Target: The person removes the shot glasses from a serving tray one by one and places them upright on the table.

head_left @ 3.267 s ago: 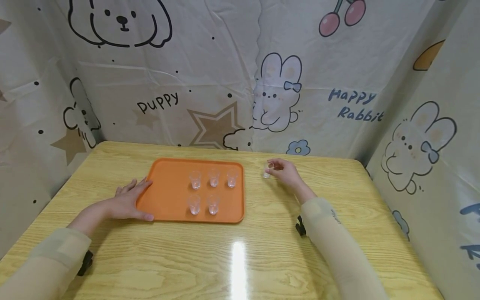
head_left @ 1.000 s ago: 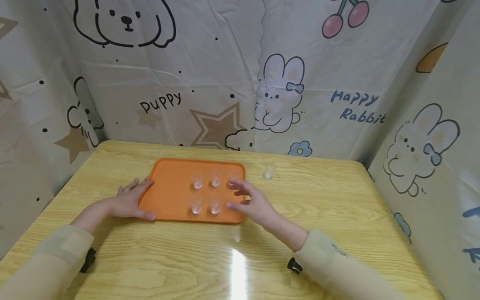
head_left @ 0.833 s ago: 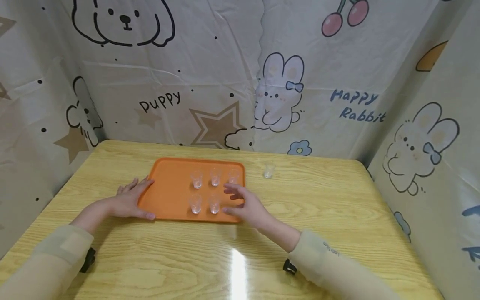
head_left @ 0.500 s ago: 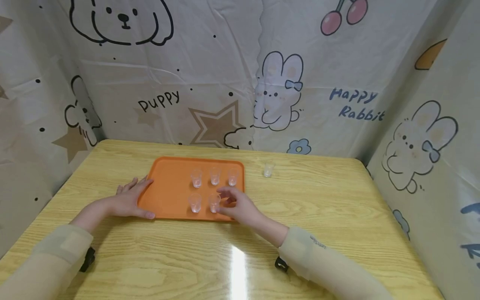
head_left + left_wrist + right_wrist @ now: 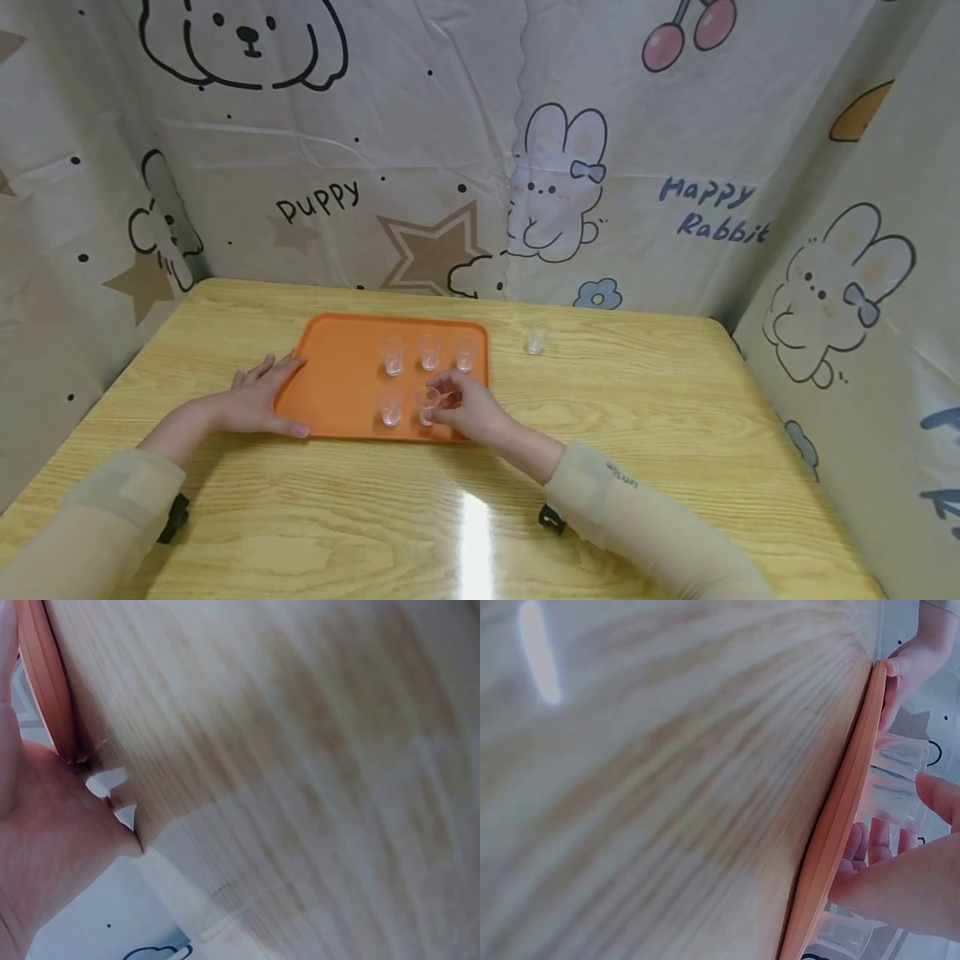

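Observation:
In the head view, an orange tray (image 5: 330,379) lies on the table with several small clear shot glasses standing upright in two rows. My left hand (image 5: 255,407) rests at the tray's left end, fingers spread along the side and thumb by the front edge. My right hand (image 5: 474,408) reaches over the right part of the tray. Its thumb and fingers pinch the front-row right glass (image 5: 427,407), which stays upright. Beside it stands another front-row glass (image 5: 389,408). In the right wrist view, the thumb (image 5: 939,796) meets a clear glass (image 5: 894,802), fingers partly hidden.
One more clear glass (image 5: 536,340) stands on the wooden table (image 5: 637,400), right of the tray. Back-row glasses (image 5: 429,354) stand behind my right hand. A printed curtain (image 5: 420,125) hangs along the table's back and sides.
My right hand set a glass down on the table right of the tray, then came left and forward over the tray, closing in on the front-row right glass. My left hand stayed put.

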